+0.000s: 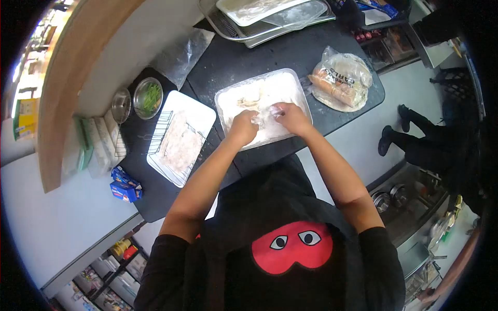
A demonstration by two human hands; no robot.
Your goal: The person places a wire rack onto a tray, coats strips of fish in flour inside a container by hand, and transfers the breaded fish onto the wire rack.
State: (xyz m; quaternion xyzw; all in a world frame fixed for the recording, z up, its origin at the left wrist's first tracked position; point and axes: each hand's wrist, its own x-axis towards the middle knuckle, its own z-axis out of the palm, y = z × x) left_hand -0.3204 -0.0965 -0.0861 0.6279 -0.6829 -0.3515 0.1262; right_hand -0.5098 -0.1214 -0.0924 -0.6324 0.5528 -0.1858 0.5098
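A white rectangular tray [307, 111] holds a bed of white flour-like powder, with pale yellowish pieces [248, 102] partly coated in it. Both my hands reach into this tray. My left hand [245, 127] is closed, its fingers curled down at the powder near the tray's front left. To its right, my right hand [291, 118] is also closed, with white powder on its fingertips. Whatever either hand grips is hidden by fingers and powder. Left of the tray stands a white tray with a wire rack [167, 140] and pale floury pieces on it.
A plastic bag with a bread-like roll [340, 88] lies at the right. Metal bowls stand at the left, one with green vegetables [151, 98]. Stacked trays [254, 36] are at the back, a blue packet [125, 185] near the left edge. Another person's legs [415, 129] show at right.
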